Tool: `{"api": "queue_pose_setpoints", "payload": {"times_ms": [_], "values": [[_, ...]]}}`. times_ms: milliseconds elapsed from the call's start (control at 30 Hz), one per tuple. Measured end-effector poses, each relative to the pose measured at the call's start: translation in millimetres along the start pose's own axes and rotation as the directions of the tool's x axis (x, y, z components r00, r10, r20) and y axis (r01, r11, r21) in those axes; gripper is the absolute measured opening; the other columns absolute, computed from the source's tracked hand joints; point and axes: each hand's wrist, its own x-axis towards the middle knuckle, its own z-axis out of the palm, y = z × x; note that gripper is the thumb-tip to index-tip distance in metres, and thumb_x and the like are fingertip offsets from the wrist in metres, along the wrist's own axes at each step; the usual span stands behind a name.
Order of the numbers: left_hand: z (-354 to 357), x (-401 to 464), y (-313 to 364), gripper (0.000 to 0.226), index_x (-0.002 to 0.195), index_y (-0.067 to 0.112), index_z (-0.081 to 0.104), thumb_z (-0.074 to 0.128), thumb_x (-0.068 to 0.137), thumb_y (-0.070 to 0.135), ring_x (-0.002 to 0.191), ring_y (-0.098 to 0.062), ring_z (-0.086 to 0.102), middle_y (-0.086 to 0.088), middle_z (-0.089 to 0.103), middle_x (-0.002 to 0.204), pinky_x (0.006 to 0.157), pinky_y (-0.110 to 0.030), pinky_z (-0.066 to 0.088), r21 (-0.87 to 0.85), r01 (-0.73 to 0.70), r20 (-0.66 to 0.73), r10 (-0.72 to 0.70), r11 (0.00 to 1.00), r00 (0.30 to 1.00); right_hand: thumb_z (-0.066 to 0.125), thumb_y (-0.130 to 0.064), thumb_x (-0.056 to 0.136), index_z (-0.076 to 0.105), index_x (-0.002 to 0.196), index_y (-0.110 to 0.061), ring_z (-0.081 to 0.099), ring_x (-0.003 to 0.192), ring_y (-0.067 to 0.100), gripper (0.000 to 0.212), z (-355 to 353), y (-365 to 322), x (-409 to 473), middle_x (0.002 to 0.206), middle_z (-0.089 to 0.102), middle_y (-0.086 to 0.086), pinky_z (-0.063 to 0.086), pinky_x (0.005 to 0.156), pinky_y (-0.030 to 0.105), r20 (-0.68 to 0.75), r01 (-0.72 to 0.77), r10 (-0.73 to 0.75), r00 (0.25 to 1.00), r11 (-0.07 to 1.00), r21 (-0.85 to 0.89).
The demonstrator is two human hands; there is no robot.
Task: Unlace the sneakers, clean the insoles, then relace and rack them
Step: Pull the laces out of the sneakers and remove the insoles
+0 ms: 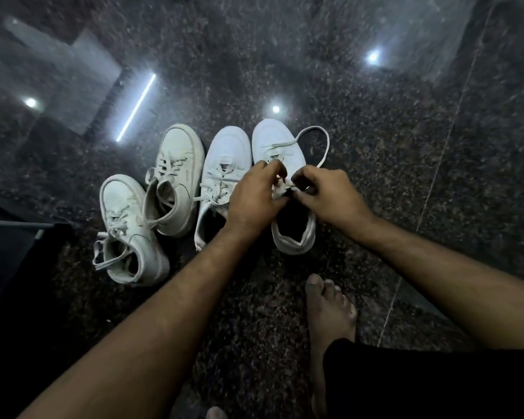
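Bare foot nearest; both forearms outstretched, left hand and right hand fingers pinching lace over rightmost sneaker.

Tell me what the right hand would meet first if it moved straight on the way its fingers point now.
Probably the left hand. The right hand points leftward across the sneaker, pinching its lace; the fingertips nearly touch already, though depth is unclear.

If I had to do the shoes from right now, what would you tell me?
Left hand and right hand both pinch the white flat lace over the rightmost white leather sneaker on the dark speckled stone floor.
The three other white sneakers beside it remain laced.
Done: that lace partly loosened.
Left: finish unlacing all four, clean insoles, relace, rack.
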Motion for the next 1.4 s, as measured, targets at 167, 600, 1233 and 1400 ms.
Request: {"api": "queue_pose_setpoints", "payload": {"times_ms": [167,600,1233,1400], "values": [[-4,-13,-7,0.042,0.104,0.029,0.044,0.060,0.070,0.011,0.078,-0.021,0.066,0.010,0.066,0.081,0.070,-0.039,0.055,-0.208,0.222,-0.061,-0.239,0.953,0.969,0.074,-0.012,0.080,0.066,0.094,-0.023,0.060,0.059,0.003,0.019,4,12,5,0.072,0.069,-0.005,0.050,0.063,0.021,0.002,-0.192,0.194,0.981,0.970,0.150],[-5,-11,1,0.033,0.106,0.037,0.058,0.056,0.086,0.012,0.091,-0.028,0.061,0.001,0.052,0.105,0.068,-0.039,0.046,0.057,0.124,0.051,-0.127,0.991,0.991,0.059,-0.013,0.089,0.056,0.117,-0.032,0.056,0.084,0.013,0.033,4,1,0,0.101,0.059,-0.004,0.051,0.080,0.036,0.068,0.092,-0.088,0.994,0.994,-0.052],[-126,11,21,0.029,0.069,0.023,0.053,0.075,0.088,0.026,0.057,-0.014,0.060,0.005,0.050,0.055,0.077,-0.044,0.057,-0.923,0.334,0.221,-0.445,0.193,0.868,0.053,-0.022,0.100,0.060,0.076,-0.016,0.055,0.063,0.007,0.025,-30,-34,17,0.067,0.062,-0.007,0.044,0.064,0.022,0.015,-0.126,0.328,0.944,0.317,0.940],[-151,15,24,0.019,0.074,0.013,0.058,0.060,0.091,0.004,0.070,-0.016,0.068,-0.001,0.068,0.067,0.073,-0.035,0.057,-0.978,0.179,0.104,-0.492,0.108,0.864,0.060,-0.036,0.093,0.057,0.066,-0.021,0.062,0.069,0.015,0.031,-52,-38,32,0.067,0.062,-0.002,0.053,0.075,0.033,0.048,-0.022,0.466,0.884,-0.062,0.998]]}}
